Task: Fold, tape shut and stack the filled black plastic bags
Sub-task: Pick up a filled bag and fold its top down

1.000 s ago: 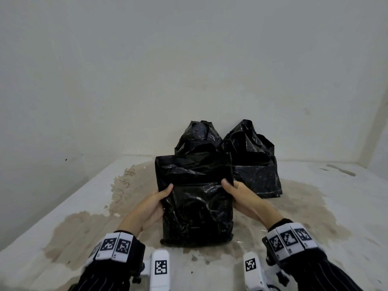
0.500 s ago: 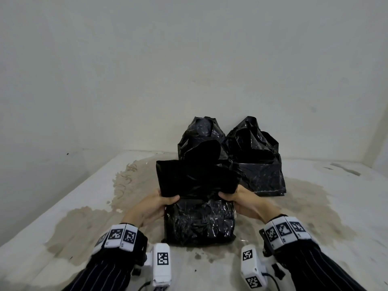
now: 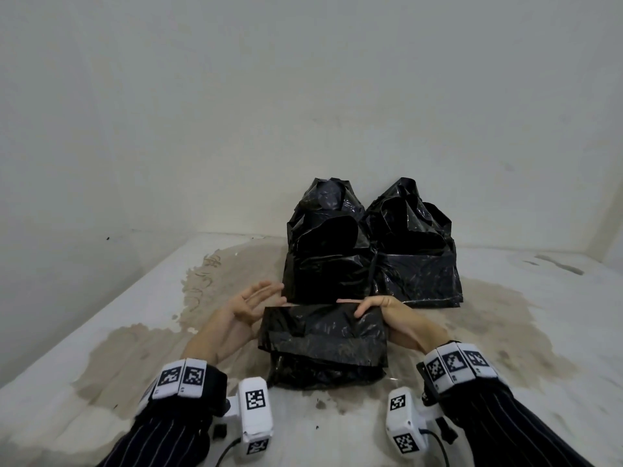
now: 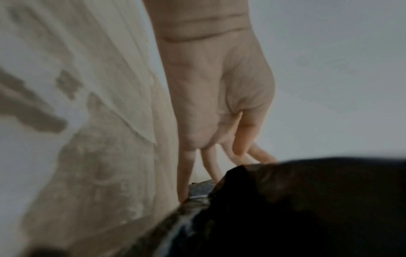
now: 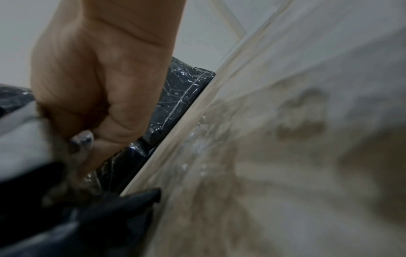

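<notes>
Right hand [image 3: 381,310] grips the far right corner of the nearest black bag [image 3: 323,345], thumb on top of the folded-over flap and fingers curled beneath; the right wrist view shows the fist [image 5: 98,83] bunched round the plastic. Left hand [image 3: 251,303] hangs just beside the bag's left edge, palm turned inward, fingers straight and spread, holding nothing. That bag lies flat on the stained white floor [image 3: 141,348], its top folded down toward the person. Just behind it, two more filled black bags stand side by side against the wall [image 3: 236,112], the left one [image 3: 327,261] touching the right one [image 3: 418,261], both with crumpled tops.
</notes>
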